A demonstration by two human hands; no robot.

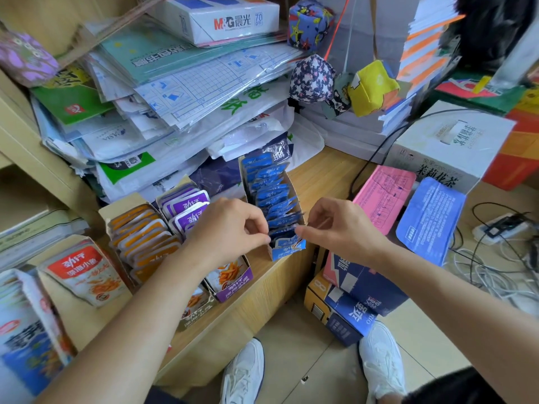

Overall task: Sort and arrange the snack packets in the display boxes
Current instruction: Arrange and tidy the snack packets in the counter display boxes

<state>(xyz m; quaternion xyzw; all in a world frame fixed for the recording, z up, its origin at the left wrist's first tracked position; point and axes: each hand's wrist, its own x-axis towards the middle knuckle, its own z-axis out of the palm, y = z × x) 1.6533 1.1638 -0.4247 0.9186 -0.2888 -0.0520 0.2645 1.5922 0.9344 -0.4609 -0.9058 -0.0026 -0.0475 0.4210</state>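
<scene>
Head view: your left hand and right hand each pinch the front blue packets from opposite sides, probably to square the row. Their display box stands at the wooden counter's front edge, beside purple packets. Stacked paper crowds the rear.

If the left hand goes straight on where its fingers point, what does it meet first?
Most likely the blue packets in the display box; the fingers of the left hand point right and seem to pinch them.
</scene>
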